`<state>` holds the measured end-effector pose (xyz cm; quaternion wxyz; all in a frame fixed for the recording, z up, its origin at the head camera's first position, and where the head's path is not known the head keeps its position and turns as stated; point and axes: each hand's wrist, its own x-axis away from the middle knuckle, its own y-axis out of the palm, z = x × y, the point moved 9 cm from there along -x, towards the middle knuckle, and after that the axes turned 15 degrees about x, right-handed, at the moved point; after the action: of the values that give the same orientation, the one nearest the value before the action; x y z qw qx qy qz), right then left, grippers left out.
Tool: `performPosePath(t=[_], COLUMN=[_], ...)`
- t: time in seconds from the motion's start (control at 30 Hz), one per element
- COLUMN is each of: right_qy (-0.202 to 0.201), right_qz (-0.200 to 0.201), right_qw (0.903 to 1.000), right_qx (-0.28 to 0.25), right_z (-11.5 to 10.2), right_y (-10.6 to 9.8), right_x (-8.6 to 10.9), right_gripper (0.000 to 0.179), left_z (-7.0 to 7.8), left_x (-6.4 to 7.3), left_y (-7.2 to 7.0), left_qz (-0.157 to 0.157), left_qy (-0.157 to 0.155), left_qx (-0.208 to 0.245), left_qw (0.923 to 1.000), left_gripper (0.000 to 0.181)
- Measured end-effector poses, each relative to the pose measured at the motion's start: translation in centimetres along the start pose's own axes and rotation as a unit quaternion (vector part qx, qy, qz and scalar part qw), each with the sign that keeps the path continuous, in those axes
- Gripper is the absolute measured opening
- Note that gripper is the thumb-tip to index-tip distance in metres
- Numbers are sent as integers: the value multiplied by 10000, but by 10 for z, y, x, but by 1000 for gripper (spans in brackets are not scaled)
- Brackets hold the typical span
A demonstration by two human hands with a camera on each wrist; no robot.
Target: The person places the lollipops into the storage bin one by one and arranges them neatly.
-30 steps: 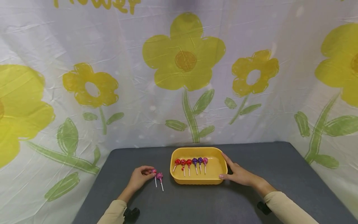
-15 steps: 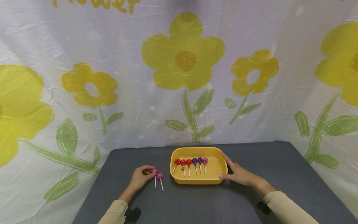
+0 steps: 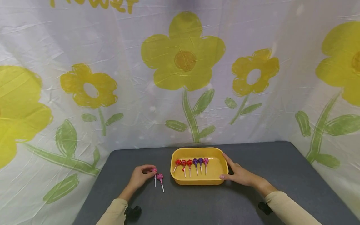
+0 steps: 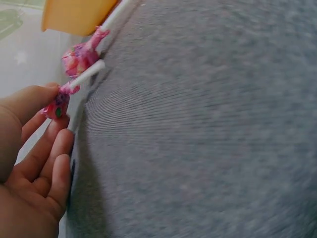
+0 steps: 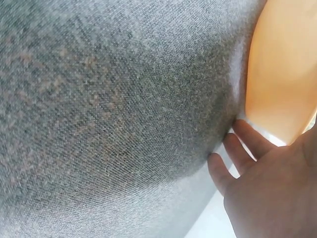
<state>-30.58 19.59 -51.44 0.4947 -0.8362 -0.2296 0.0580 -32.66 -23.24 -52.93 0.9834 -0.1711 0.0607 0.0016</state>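
Observation:
My left hand pinches the wrapped head of a pink lollipop between thumb and fingers, its white stick pointing away from the palm. Just right of it a second pink lollipop lies on the grey table. A yellow tray stands right of both. In it several lollipops lie in a row: red ones at the left, purple ones after them, and a pink one at the right. My right hand rests against the tray's right end, thumb and forefinger spread along it.
The dark grey table runs back to a white cloth printed with yellow flowers. Black wrist devices sit at both cuffs.
The pinched pink lollipop has shifted slightly left and up with my left hand, a little away from the second one. My right hand and the tray stay put.

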Motion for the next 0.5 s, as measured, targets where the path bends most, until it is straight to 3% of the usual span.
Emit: performPosePath(t=[0.33, 0.5], right_qy=[11, 32], right_qz=[-11, -7], right_qw=[10000, 10000], right_qx=[-8, 21], right_z=[0, 1], right_y=[-1, 0], right_x=[0, 0], right_gripper=[105, 105], left_z=[8, 27], left_x=[-9, -13], left_y=[-4, -1], left_qz=[-125, -307], left_qy=[-69, -87], left_qx=[257, 588], left_qw=[9996, 9978], left_gripper=[24, 28])
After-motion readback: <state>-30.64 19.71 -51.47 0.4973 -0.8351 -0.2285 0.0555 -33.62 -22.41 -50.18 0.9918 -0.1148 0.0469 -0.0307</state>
